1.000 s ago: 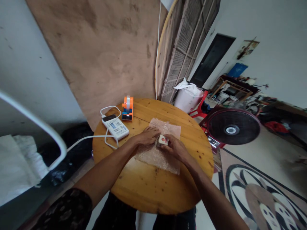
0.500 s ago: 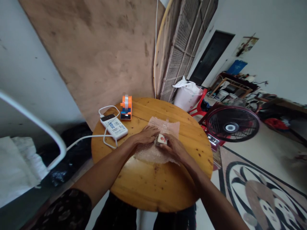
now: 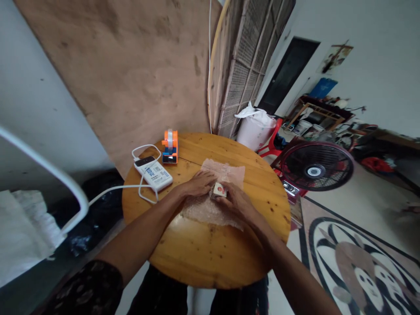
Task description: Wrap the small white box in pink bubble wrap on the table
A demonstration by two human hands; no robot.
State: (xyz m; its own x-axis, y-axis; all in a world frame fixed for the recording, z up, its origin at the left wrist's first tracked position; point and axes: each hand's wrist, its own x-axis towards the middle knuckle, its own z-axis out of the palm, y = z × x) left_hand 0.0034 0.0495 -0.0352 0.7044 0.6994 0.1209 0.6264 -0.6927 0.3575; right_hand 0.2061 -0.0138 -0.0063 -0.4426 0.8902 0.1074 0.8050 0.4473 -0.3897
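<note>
A sheet of pinkish bubble wrap (image 3: 210,212) lies spread on the round wooden table (image 3: 210,258). On it sits a small white box (image 3: 219,190) with a red round mark on top. My right hand (image 3: 236,200) grips the box from its right side, thumb at the near edge and fingers at the far one. My left hand (image 3: 201,183) lies flat on the left part of the wrap, fingers stretched out, just left of the box.
An orange and blue tape dispenser (image 3: 170,147) stands at the table's back left. Beside it lies a white power bank (image 3: 157,176) with a looping cable. A dark red fan (image 3: 315,168) stands right of the table, near a white sack (image 3: 256,130).
The view has shifted slightly. Both hands keep nearly the same places, and the box is still in my right hand on the wrap.
</note>
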